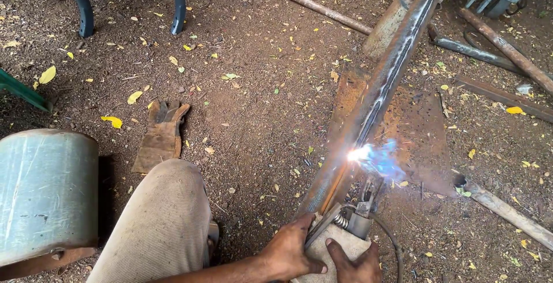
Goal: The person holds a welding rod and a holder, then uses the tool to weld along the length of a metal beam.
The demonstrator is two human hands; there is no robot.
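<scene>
A bright welding arc (358, 154) with bluish smoke burns on the side of a long rusty steel beam (391, 70) that runs from the top right down toward me. A metal electrode holder (360, 214) with a spring and a dark cable reaches up to the arc. Its handle is wrapped in a tan cloth (340, 245). My left hand (288, 252) grips the left side of the wrapped handle, close against the beam's near end. My right hand (358, 266) grips it from below, partly cut off by the frame's bottom edge.
A rusty steel plate (423, 133) lies under the beam on leaf-strewn dirt. A worn leather glove (163, 133) lies left of my trousered knee (161, 225), and a grey metal drum (46, 191) stands at far left. Pipes (305, 1) and bars (507, 47) lie at top and right.
</scene>
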